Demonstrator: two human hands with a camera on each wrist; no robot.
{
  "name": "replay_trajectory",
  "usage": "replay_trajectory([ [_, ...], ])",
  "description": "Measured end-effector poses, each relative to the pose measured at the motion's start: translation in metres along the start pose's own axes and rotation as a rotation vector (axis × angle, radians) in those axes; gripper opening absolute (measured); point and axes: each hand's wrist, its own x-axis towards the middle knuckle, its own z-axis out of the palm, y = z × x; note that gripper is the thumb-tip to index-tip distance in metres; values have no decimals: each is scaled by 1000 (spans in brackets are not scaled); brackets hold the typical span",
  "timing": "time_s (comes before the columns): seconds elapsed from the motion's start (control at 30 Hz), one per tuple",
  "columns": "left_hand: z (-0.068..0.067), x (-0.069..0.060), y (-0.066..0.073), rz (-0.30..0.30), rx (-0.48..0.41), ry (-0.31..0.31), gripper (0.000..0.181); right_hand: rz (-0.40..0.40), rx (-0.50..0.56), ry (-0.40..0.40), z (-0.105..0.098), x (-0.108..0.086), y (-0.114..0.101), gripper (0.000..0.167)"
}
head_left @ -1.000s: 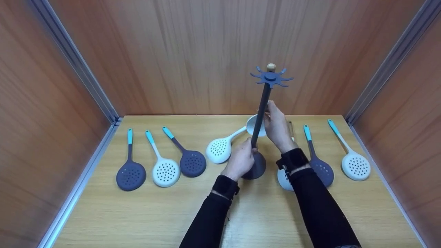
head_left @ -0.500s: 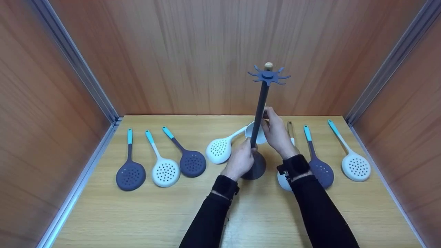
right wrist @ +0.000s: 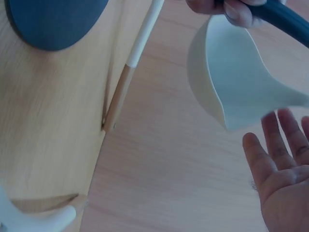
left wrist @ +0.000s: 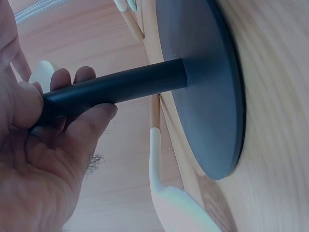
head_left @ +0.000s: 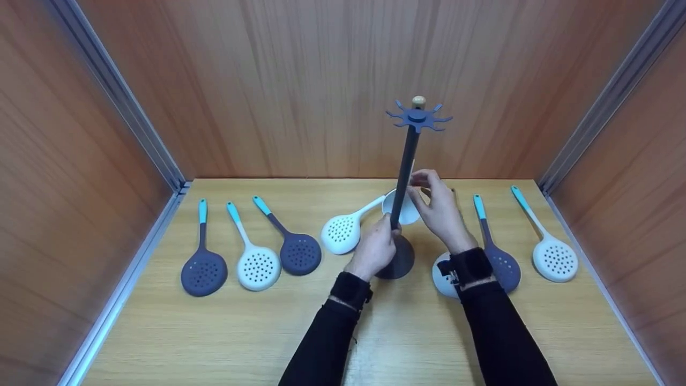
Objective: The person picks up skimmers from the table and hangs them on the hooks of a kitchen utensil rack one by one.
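My left hand [head_left: 372, 249] grips the dark pole [head_left: 405, 171] of a stand just above its round base [head_left: 399, 262]; its fingers curl round the pole in the left wrist view. Hooks [head_left: 418, 116] fan out near the stand's top. A white ladle [head_left: 410, 209] hangs behind the pole, its bowl low; its upper attachment is hidden in the head view. Beside it my right hand [head_left: 445, 214] is open, and in the right wrist view its fingers [right wrist: 277, 140] are spread close to the ladle [right wrist: 241, 72]; whether they touch it I cannot tell.
Dark and white skimmers lie on the wooden table [head_left: 241, 332], with a dark one [head_left: 203, 273] at the left and a white one [head_left: 555, 260] at the right. Another white utensil [head_left: 444, 276] lies partly under my right wrist. Wooden panels [head_left: 300, 86] enclose the back and sides.
The ladle has come down behind the pole. My right hand has loosened its fingers and shifted slightly down and right. The stand's top has moved slightly left; my left hand keeps its grip.
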Motion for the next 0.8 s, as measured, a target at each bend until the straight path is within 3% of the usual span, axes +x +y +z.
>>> replay_trajectory([
  [0.47, 0, 3, 4, -85, -26, -55, 9, 197, -143, 10, -30, -20, -1, 46],
  [0.8, -2, 1, 4, -56, -15, -32, 8, 299, -209, -22, -38, -31, -3, 53],
])
